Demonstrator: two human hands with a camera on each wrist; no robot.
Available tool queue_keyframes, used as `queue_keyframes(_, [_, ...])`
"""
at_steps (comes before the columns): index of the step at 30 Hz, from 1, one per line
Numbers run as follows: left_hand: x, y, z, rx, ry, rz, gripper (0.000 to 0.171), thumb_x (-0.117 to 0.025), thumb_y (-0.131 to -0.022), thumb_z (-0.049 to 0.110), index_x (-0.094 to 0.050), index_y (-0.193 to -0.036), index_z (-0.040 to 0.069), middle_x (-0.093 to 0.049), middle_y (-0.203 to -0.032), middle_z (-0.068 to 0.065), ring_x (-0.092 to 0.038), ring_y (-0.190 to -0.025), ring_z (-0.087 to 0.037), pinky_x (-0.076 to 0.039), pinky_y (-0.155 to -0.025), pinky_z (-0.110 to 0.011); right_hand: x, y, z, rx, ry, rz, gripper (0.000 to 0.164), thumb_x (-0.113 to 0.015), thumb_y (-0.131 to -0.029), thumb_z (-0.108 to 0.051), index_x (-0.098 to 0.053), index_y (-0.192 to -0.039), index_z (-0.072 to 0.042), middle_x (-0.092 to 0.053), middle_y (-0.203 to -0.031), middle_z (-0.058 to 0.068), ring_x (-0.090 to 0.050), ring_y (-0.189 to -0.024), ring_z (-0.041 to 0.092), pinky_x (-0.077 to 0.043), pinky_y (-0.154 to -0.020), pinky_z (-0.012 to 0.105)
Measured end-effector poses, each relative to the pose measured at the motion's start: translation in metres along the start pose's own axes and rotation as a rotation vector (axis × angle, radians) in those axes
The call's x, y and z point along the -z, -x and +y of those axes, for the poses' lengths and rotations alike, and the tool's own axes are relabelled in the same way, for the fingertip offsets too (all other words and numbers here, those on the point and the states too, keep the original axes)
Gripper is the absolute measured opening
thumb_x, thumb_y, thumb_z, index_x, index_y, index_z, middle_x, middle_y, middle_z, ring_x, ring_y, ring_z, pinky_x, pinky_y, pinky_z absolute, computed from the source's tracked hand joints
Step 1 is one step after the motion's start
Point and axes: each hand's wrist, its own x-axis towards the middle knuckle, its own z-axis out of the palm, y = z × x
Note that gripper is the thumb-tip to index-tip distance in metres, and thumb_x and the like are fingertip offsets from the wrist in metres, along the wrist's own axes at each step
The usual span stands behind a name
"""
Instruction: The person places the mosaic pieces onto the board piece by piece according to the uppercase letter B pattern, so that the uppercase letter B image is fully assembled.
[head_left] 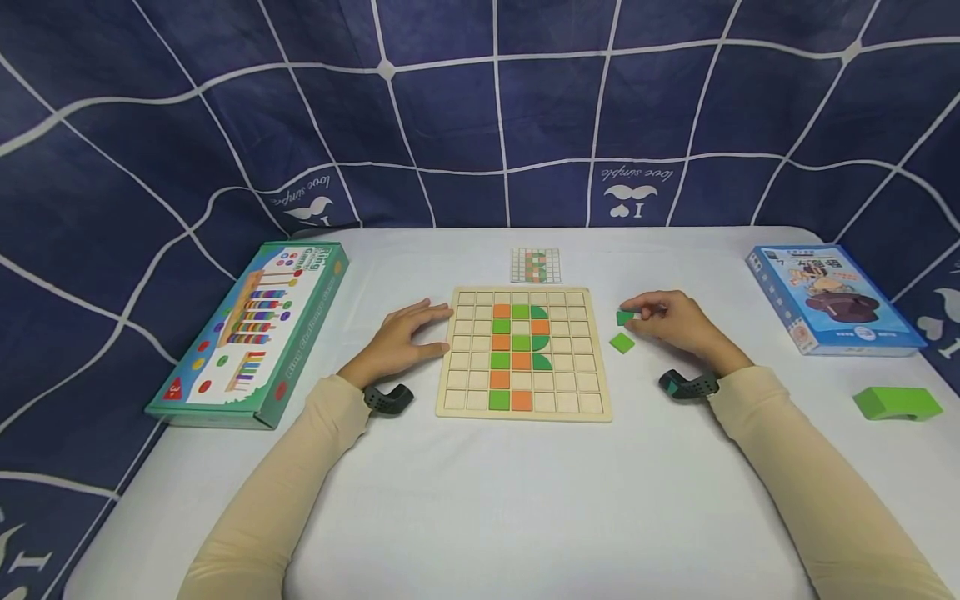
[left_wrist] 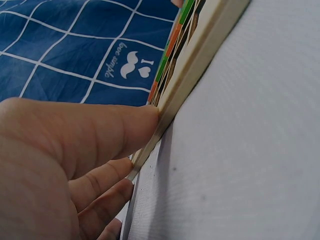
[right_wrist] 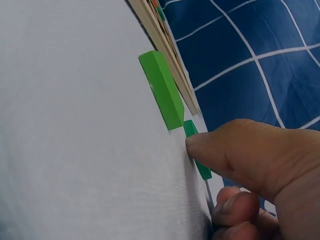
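A square wooden grid board (head_left: 522, 412) lies on the table, with orange, light green and dark green pieces set in its cells. My left hand (head_left: 405, 337) touches the board's left edge, its fingers fairly straight; in the left wrist view the thumb (left_wrist: 125, 125) meets the board's side. To the right of the board, my right hand (head_left: 671, 321) pinches a dark green piece (head_left: 624, 317) by the table surface. In the right wrist view the thumb covers part of that dark green piece (right_wrist: 203, 170). A light green square piece (head_left: 622, 342) lies just in front of it.
Behind the board lies a small pattern card (head_left: 536, 265). A green game box (head_left: 300, 367) is at the left, a blue box (head_left: 840, 300) at the right. Near the right edge sits a green arched block (head_left: 896, 403). A dark grid-patterned cloth (head_left: 465, 100) hangs behind the table.
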Motion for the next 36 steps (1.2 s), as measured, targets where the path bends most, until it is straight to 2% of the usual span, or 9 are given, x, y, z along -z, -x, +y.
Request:
queue_keyframes(6, [0.0,0.0,-0.002,0.002,0.0,0.0,0.065,-0.078,-0.098,0.028,-0.058,-0.157,0.01,-0.046,-0.169,-0.011,-0.024,-0.164,-0.035,-0.01,-0.133,-0.059,-0.002,0.001,0.0,0.022,0.046,0.031,0.028,-0.078,-0.097,-0.007,-0.077,-0.122,0.007,-0.058,-0.094,0.008,-0.048,-0.084,0.02,-0.04,-0.066,0.023])
queue_keyframes(10, [-0.001,0.001,-0.002,0.0,-0.003,0.0,0.064,-0.078,-0.098,0.028,-0.058,-0.157,0.009,-0.046,-0.169,-0.011,-0.024,-0.164,-0.036,-0.009,-0.133,-0.06,-0.003,0.001,0.001,0.034,0.069,0.045,0.027,-0.079,-0.098,-0.01,-0.077,-0.12,0.006,-0.064,-0.101,0.014,-0.049,-0.085,0.023,-0.041,-0.068,0.025])
queue_keyframes(16, [0.0,0.001,-0.001,-0.005,-0.003,0.001,0.064,-0.078,-0.099,0.028,-0.058,-0.157,0.009,-0.047,-0.169,-0.011,-0.025,-0.164,-0.036,-0.01,-0.133,-0.059,-0.002,0.001,0.0,0.006,0.028,0.045,0.027,-0.077,-0.101,-0.011,-0.074,-0.123,0.004,-0.07,-0.118,0.022,-0.053,-0.071,0.014,-0.048,-0.058,0.023])
queue_keyframes(19, [0.0,0.001,0.0,-0.009,-0.003,0.002,0.064,-0.078,-0.099,0.028,-0.058,-0.156,0.009,-0.047,-0.168,-0.012,-0.025,-0.164,-0.037,-0.01,-0.133,-0.06,0.0,0.001,-0.001,-0.001,-0.047,0.028,0.03,-0.075,-0.103,-0.011,-0.071,-0.126,0.006,-0.07,-0.114,0.021,-0.056,-0.069,0.009,-0.054,-0.058,0.021])
queue_keyframes(23, [0.0,0.001,0.0,-0.007,-0.002,0.002,0.064,-0.077,-0.099,0.028,-0.058,-0.156,0.009,-0.047,-0.168,-0.012,-0.025,-0.164,-0.037,-0.009,-0.133,-0.059,0.002,0.0,-0.004,-0.016,-0.203,-0.01,0.035,-0.073,-0.105,-0.007,-0.064,-0.132,0.013,-0.072,-0.103,0.009,-0.066,-0.078,0.004,-0.062,-0.068,0.021])
queue_keyframes(29, [-0.001,0.001,0.0,-0.007,-0.004,0.003,0.063,-0.078,-0.099,0.028,-0.058,-0.156,0.009,-0.047,-0.168,-0.011,-0.025,-0.164,-0.036,-0.009,-0.133,-0.059,0.005,0.003,-0.013,-0.048,-0.396,-0.052,0.038,-0.073,-0.103,-0.003,-0.06,-0.134,0.016,-0.078,-0.093,-0.009,-0.073,-0.084,0.003,-0.063,-0.077,0.021])
queue_keyframes(34, [0.0,0.002,0.0,-0.003,-0.005,-0.001,0.064,-0.078,-0.099,0.027,-0.058,-0.157,0.009,-0.046,-0.169,-0.011,-0.024,-0.164,-0.035,-0.01,-0.133,-0.058,0.005,0.005,-0.024,-0.02,-0.529,-0.141,0.029,-0.07,-0.103,0.003,-0.066,-0.13,0.014,-0.081,-0.096,0.0,-0.077,-0.087,0.007,-0.064,-0.08,0.023])
queue_keyframes(36, [0.001,0.002,0.0,-0.004,-0.005,0.0,0.064,-0.078,-0.099,0.027,-0.057,-0.157,0.009,-0.046,-0.169,-0.011,-0.024,-0.164,-0.036,-0.01,-0.133,-0.058,0.003,0.006,-0.029,-0.016,-0.573,-0.185,0.024,-0.067,-0.104,0.005,-0.07,-0.127,0.009,-0.081,-0.096,0.004,-0.077,-0.087,0.009,-0.065,-0.08,0.024])
